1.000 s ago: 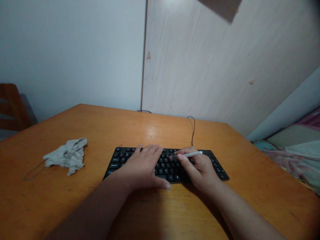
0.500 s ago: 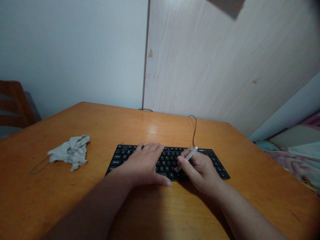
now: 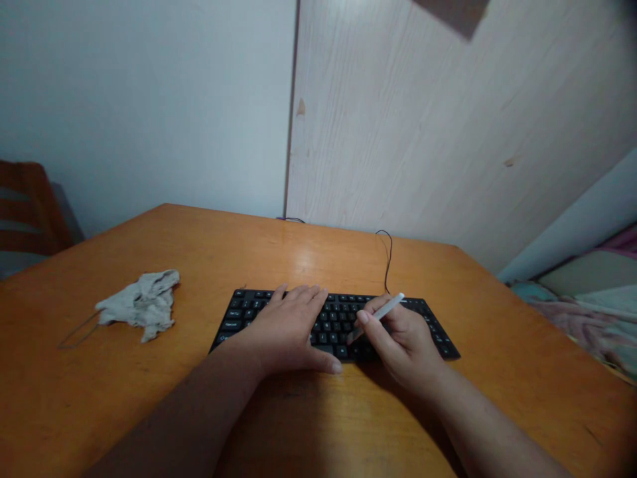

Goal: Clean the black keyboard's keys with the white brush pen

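A black keyboard (image 3: 332, 325) lies on the wooden table in front of me. My left hand (image 3: 288, 325) rests flat across its left and middle keys, fingers stretched out and thumb past the near edge. Over the right half, my right hand (image 3: 401, 335) is closed in a pen-like pinch round a slim white-handled brush (image 3: 385, 308). The brush slants down to the left, its dull tip among the keys near the middle of the front rows. Both hands cover part of the keys.
A crumpled grey rag (image 3: 142, 302) with a loop of string lies on the table (image 3: 223, 249) to the left. The keyboard's black cable (image 3: 389, 259) runs to the table's back edge by the wall. A wooden chair (image 3: 34, 206) stands far left; fabric (image 3: 572, 309) lies beyond the right edge.
My right hand has shifted slightly right, and the brush now leans lower, its handle end further right. My left hand stays in place on the keyboard.
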Demonstrator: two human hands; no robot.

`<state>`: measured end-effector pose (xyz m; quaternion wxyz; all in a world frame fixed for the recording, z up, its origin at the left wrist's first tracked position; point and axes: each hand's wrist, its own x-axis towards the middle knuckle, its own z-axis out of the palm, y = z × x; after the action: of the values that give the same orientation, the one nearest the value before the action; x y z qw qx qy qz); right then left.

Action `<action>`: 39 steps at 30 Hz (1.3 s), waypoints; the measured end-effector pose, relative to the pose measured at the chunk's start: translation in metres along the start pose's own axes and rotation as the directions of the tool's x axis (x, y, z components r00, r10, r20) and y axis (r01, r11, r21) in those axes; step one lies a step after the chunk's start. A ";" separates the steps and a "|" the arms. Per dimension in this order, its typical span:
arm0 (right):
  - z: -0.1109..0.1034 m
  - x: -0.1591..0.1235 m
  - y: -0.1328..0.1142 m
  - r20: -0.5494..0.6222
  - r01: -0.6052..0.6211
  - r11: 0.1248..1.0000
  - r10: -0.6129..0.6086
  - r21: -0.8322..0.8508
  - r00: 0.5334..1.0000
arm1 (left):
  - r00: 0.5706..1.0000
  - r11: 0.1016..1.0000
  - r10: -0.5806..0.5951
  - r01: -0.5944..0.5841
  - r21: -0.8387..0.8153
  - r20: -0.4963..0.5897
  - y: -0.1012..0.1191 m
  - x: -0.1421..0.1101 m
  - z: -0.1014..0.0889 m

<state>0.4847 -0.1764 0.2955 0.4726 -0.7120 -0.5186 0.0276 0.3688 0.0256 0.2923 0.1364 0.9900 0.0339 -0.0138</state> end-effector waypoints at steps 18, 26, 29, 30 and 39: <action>0.007 0.001 0.004 0.048 -0.030 0.989 0.023 0.145 0.999 | 1.000 1.000 -0.007 0.007 -0.020 -0.002 0.001 -0.001 -0.001; 0.006 -0.001 0.006 0.039 -0.056 0.986 0.051 0.158 0.998 | 1.000 1.000 0.001 -0.002 -0.028 -0.019 0.000 -0.001 0.001; 0.007 -0.002 0.005 0.048 -0.053 0.984 0.046 0.172 0.998 | 1.000 0.999 -0.001 0.000 -0.037 -0.018 0.001 -0.001 0.001; 0.007 -0.002 0.004 0.062 -0.048 0.985 0.038 0.167 0.997 | 1.000 0.999 -0.003 0.003 -0.040 -0.015 0.002 -0.001 0.000; 0.006 0.001 0.008 0.086 -0.084 0.973 0.066 0.214 0.994 | 1.000 0.999 -0.006 0.007 -0.042 0.008 0.004 -0.003 -0.003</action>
<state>0.4878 -0.1717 0.2867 0.5255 -0.6734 -0.5034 0.1301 0.3658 0.0226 0.2962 0.1572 0.9867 0.0369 -0.0175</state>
